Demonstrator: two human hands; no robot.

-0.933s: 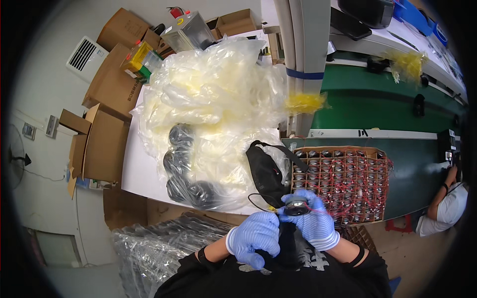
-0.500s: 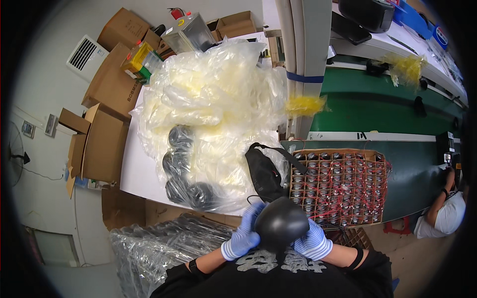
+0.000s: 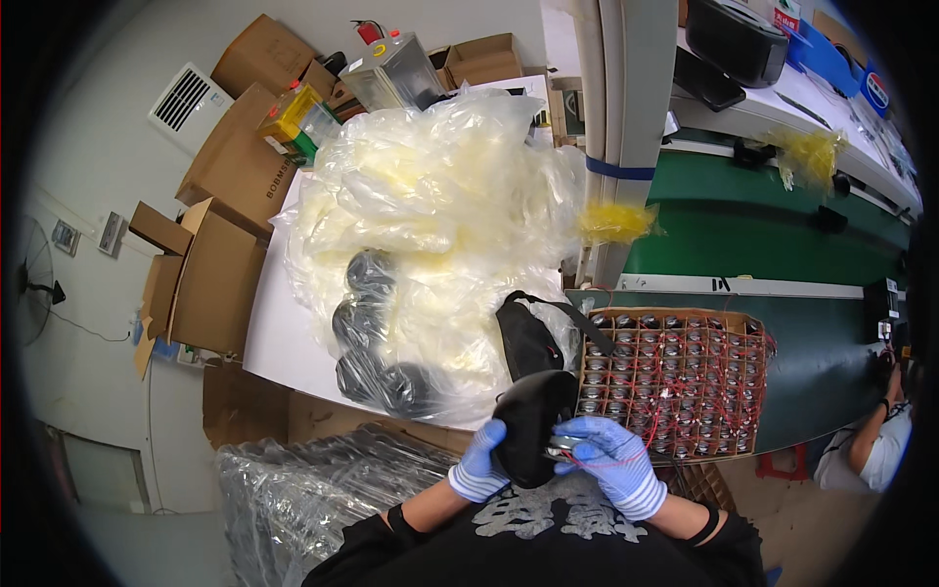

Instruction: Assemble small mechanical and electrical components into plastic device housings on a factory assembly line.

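My left hand [image 3: 479, 464], in a striped blue-and-white glove, grips a rounded black plastic shell [image 3: 529, 416] in front of my chest. The shell is tipped so that its dark inner side faces right. Gloved the same way, my right hand [image 3: 614, 464] pinches a small round silver part, apparently a small speaker [image 3: 561, 446], at the shell's right side. Thin red wires trail from it across the glove. Whether the speaker touches the shell I cannot tell. Just beyond stands a divided cardboard tray [image 3: 585, 391] with several similar silver parts and red wires.
A black bag [image 3: 528, 342] with a strap lies beyond the shell. Clear plastic bags [image 3: 421, 196], some around black round pieces [image 3: 364, 328], cover the white table [image 3: 269, 323]. Wrapped goods [image 3: 333, 479] stand at the lower left. Another person's arm [image 3: 866, 440] is at far right.
The shell has turned from its smooth outer side to its dark inner side. My right hand has left the shell's edge and now holds the silver speaker with red wires. The view has shifted slightly.
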